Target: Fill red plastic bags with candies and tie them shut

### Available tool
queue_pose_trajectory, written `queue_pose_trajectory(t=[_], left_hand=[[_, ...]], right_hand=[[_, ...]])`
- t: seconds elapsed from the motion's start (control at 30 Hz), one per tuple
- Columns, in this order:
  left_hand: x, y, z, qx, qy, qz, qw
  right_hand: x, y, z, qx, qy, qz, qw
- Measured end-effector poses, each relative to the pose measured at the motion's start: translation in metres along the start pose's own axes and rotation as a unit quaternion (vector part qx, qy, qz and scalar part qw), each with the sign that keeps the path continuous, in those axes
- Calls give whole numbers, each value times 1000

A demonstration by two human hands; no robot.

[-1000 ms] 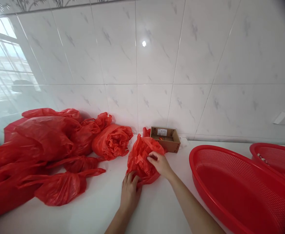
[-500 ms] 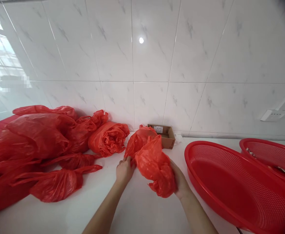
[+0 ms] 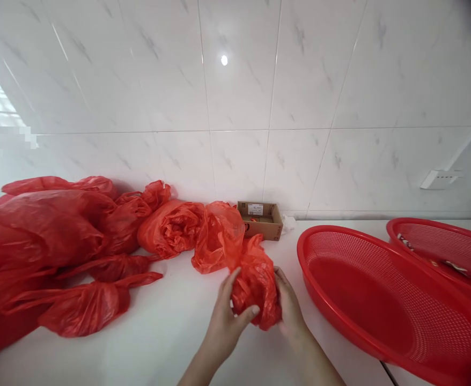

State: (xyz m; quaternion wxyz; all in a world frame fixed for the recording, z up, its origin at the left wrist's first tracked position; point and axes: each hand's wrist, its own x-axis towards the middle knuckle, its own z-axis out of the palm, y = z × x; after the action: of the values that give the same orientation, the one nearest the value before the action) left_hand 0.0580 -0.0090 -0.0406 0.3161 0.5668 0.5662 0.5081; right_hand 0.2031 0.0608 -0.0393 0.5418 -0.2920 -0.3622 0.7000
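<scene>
Head view: left hand point(image 3: 227, 316) and right hand point(image 3: 289, 311) both squeeze one red bag point(image 3: 255, 287). Two red baskets point(image 3: 380, 305) sit right, one small box point(image 3: 259, 220) behind.

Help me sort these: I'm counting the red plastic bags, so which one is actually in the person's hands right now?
The small crumpled red bag at centre front, gripped between the left hand and right hand. The other red bags lie untouched along the wall to the left.
</scene>
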Motion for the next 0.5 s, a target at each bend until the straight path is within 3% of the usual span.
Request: queue_pose_trajectory(t=[0.1, 0.17, 0.23, 0.3, 0.37, 0.5], left_hand=[[4, 15, -9, -12, -70, -57, 996], [17, 32, -31, 7, -52, -52, 997], [37, 48, -55, 25, 63, 0, 998], [63, 57, -72, 86, 212, 68, 971], [91, 53, -77, 167, 267, 95, 944], [136, 21, -66, 235, 179, 47, 954]], right_hand=[[0, 8, -6, 23, -10, 8, 1000], [7, 11, -19, 31, 41, -2, 999], [15, 14, -32, 39, 86, -2, 996], [21, 16, -39, 44, 104, 2, 994], [21, 17, -38, 40, 100, 6, 994], [16, 19, -31, 12, 80, 30, 996]])
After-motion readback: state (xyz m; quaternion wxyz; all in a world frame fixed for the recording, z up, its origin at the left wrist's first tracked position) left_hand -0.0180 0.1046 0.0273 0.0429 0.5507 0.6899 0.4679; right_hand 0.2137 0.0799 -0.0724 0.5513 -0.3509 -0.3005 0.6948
